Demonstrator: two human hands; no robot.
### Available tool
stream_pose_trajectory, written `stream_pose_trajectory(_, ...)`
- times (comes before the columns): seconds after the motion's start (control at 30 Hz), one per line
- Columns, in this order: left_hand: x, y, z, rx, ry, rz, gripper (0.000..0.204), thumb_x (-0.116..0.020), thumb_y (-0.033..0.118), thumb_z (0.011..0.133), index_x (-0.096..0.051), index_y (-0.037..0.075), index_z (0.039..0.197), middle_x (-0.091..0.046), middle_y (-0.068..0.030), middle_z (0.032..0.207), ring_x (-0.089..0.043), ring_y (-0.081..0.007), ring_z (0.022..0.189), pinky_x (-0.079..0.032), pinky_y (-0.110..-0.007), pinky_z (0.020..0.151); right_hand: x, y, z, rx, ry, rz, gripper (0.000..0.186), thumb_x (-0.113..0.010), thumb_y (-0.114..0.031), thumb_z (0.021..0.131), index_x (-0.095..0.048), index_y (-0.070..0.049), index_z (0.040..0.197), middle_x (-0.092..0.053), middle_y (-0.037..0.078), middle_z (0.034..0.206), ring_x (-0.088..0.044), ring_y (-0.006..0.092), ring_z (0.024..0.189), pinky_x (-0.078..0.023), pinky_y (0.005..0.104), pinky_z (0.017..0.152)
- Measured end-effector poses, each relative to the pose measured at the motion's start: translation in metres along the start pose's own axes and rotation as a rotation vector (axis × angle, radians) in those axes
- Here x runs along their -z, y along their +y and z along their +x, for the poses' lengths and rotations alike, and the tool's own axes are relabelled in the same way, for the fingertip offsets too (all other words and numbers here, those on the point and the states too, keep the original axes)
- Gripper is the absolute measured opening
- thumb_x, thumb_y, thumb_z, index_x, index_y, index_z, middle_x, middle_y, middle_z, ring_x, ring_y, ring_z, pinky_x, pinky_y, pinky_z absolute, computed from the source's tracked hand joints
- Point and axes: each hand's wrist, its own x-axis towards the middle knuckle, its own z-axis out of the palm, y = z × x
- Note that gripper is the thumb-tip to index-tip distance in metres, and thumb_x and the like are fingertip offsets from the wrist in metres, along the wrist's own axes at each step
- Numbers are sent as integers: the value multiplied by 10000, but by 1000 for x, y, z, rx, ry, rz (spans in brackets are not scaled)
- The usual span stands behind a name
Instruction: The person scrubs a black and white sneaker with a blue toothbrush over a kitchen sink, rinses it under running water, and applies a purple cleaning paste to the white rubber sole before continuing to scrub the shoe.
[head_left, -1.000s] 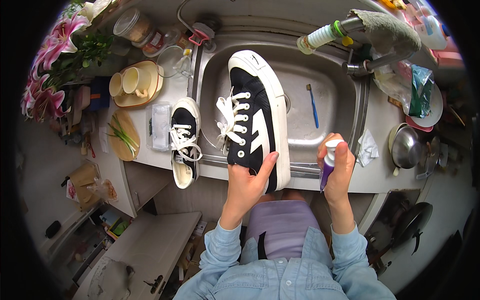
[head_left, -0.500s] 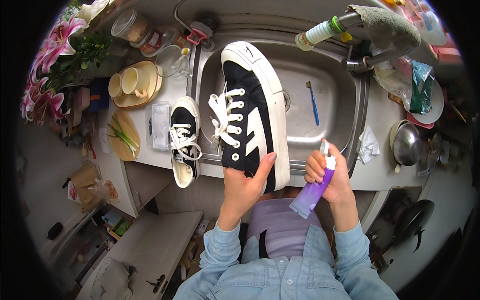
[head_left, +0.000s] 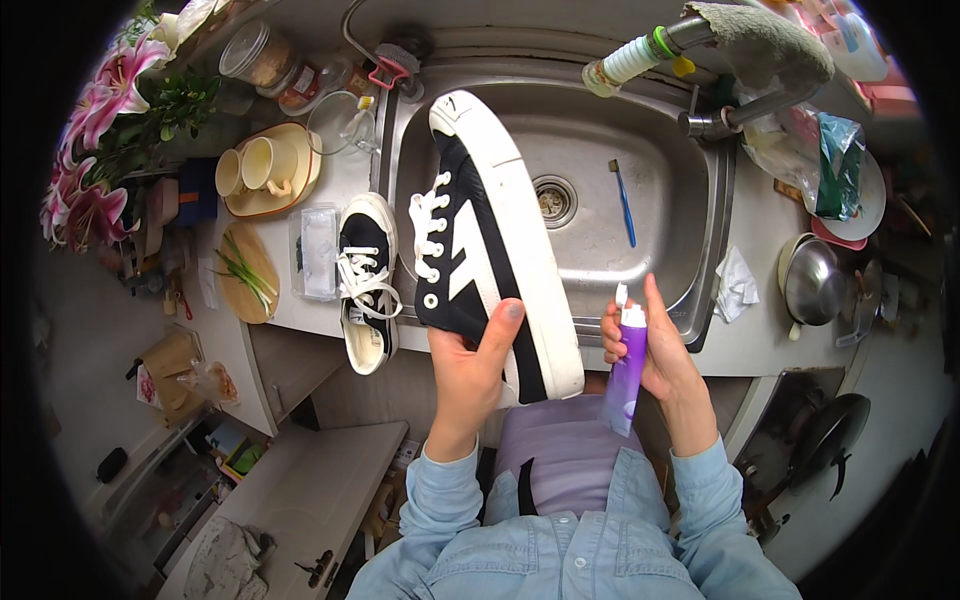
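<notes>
My left hand grips a black and white sneaker by its heel end, thumb across the side, toe pointing away over the left part of the sink. The shoe is tipped so its white sole edge faces right. In my right hand is a purple squeeze tube, held upright with its white flip cap raised. The matching sneaker rests on the counter at the sink's left edge, laces loose. A blue toothbrush lies in the basin, right of the drain.
A faucet with a cloth over it reaches in from the upper right. Left of the sink are a clear plastic box, a glass jug, a tray with cups and a cutting board. To the right sit crumpled tissue and a metal pot.
The sneaker has shifted left and nearer and rolled to show more of its sole edge, uncovering the drain. The tube has turned more upright, and my right index finger is now extended.
</notes>
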Motion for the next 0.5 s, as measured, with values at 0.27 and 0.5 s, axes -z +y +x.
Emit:
stream_pose_trajectory(0.27, 1, -5, -1, 15, 48, -42, 443, -666, 149, 988, -503, 1, 1372, -623, -76, 1271, -597, -125, 1119, -459, -288, 986, -8, 7, -12, 170, 42, -209, 496, -560, -225, 1012, -392, -84, 1457, -591, 91, 957, -562, 153, 808, -481, 303, 739)
stream_pose_trajectory(0.5, -1, -2, 1, 34, 90, -63, 455, -663, 167, 993, -500, 8, 1387, -611, -67, 1294, -581, -122, 1149, -443, -288, 1010, 1, 5, -8, 216, -15, -234, 599, -653, -133, 951, -407, -9, 1484, -600, 47, 946, -548, 103, 772, -450, 239, 696)
